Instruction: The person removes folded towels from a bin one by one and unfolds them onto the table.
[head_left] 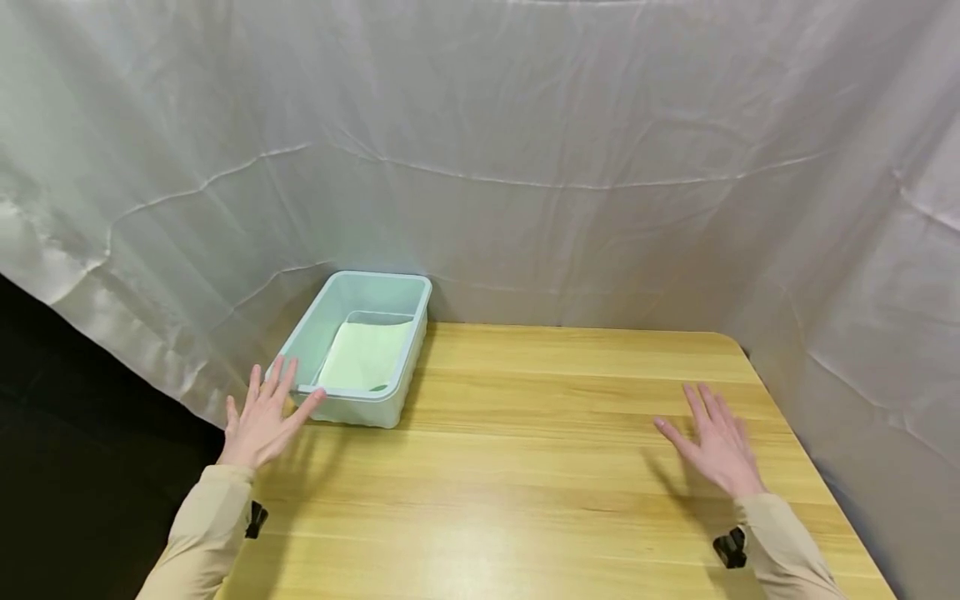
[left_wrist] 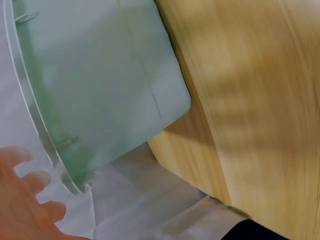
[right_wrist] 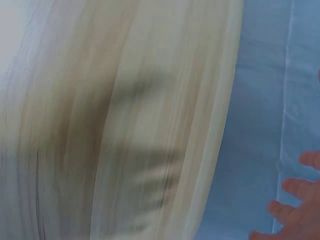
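Note:
A pale blue-green plastic bin (head_left: 402, 398) stands at the back left of the table, with a folded pale green cloth-like sheet (head_left: 367, 354) lying inside it. My left hand (head_left: 262, 421) is spread just in front of the bin's near left corner, fingers straight, holding nothing. In the left wrist view the bin's side (left_wrist: 110, 75) fills the upper left, with the fingers (left_wrist: 35, 182) below its rim. Over the right part of the table my right hand (head_left: 716, 446) hovers with fingers spread and nothing in it; its shadow falls on the wood. Some fingertips (right_wrist: 297, 187) show at the right wrist view's edge.
The wooden table (head_left: 540, 467) has a rounded far right corner. Grey-white fabric curtain (head_left: 555, 183) hangs behind it and along both sides. A dark area (head_left: 82, 450) lies off the left edge. Each sleeve carries a small black device (head_left: 730, 548) at the wrist.

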